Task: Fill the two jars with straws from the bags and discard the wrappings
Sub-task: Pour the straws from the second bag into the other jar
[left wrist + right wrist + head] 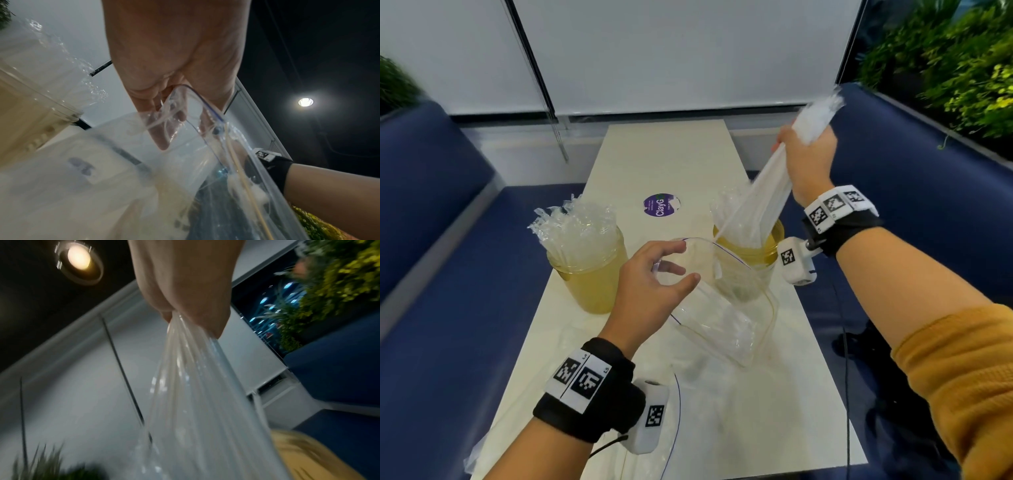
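One bunch of clear-wrapped straws [770, 198], right hand [808, 154] gripping, tilted.

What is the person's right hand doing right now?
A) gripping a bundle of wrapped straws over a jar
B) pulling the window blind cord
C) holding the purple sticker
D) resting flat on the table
A: the right hand grips a bundle of wrapped straws whose lower ends reach into the right jar.

A round purple sticker [661, 204] lies on the long cream table [664, 154]. Dark blue upholstered benches [448, 240] flank the table on both sides. Green leafy plants [941, 61] rise behind the right-hand bench.
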`<state>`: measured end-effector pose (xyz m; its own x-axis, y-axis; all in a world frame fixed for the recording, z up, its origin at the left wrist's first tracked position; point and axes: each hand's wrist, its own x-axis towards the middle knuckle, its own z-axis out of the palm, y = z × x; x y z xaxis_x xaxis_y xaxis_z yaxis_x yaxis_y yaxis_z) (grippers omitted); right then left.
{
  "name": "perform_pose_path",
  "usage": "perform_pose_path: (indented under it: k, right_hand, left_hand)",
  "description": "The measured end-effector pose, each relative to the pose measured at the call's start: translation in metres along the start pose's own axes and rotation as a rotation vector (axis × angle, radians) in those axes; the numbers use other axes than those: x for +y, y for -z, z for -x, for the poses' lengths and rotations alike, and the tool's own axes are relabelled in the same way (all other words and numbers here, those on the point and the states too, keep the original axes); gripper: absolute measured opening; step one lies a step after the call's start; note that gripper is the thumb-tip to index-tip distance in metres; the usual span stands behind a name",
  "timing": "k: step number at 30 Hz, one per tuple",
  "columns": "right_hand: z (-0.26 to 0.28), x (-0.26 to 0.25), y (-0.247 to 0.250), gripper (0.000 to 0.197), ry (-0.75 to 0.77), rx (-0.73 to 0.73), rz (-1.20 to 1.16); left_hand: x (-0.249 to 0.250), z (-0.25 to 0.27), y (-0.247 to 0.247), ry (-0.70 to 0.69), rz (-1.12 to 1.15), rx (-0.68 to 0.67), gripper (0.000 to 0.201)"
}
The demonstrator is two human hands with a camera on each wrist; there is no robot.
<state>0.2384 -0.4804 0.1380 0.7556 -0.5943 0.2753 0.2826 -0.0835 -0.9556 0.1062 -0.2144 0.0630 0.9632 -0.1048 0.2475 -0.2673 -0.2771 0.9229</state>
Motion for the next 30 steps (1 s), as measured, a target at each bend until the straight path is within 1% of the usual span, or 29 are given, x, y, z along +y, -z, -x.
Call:
perform_pose_path:
  k: [2,3,6,9,11,14,16,19,22,24,26,28,30]
  right_hand:
    - [-0.009,-0.009,0.004,0.020,0.066,0.045,-0.012]
    - [-0.011,-0.011,0.004,0.022,0.098,0.044,-0.004]
    - [-0.008,-0.008,0.002,0.020,0.182,-0.003,0.012]
    - [0.002,0.008,-0.005,0.017,0.217,-0.061,0.112]
    - [0.012,0.025,-0.010,0.019,0.204,-0.153,0.177]
    - [0.024,0.048,-0.016,0.021,0.176,-0.335,0.237]
    - [0.028,0.061,-0.017,0.028,0.119,-0.394,0.262]
    - [0.031,0.082,-0.010,0.041,0.016,-0.390,0.299]
    - [0.034,0.097,-0.001,0.037,-0.113,-0.378,0.314]
    - [0.036,0.100,0.001,0.036,-0.148,-0.391,0.325]
    - [0.041,0.100,-0.002,0.037,-0.128,-0.419,0.375]
    - [0.046,0.097,-0.003,0.039,-0.076,-0.420,0.436]
    - [0.050,0.089,-0.005,0.051,0.015,-0.370,0.425]
  left_hand:
    - [0.001,0.000,0.001,0.000,-0.013,-0.002,0.039]
    - [0.001,-0.001,0.000,-0.002,-0.016,-0.005,0.038]
    - [0.004,0.000,-0.003,-0.012,-0.024,-0.016,0.035]
    - [0.007,0.000,-0.008,-0.017,-0.030,-0.030,0.034]
    - [0.009,0.001,-0.010,-0.010,-0.030,-0.038,0.033]
    - [0.010,0.002,-0.011,0.003,-0.027,-0.039,0.032]
    - [0.010,0.004,-0.011,0.012,-0.022,-0.036,0.031]
    - [0.010,0.004,-0.013,0.027,-0.018,-0.032,0.030]
    - [0.010,0.004,-0.013,0.027,-0.019,-0.027,0.030]
    - [0.010,0.004,-0.013,0.035,-0.019,-0.030,0.030]
    - [0.010,0.004,-0.014,0.043,-0.009,-0.032,0.029]
    - [0.012,0.005,-0.015,0.039,-0.007,-0.042,0.029]
    - [0.014,0.005,-0.015,0.030,-0.009,-0.047,0.029]
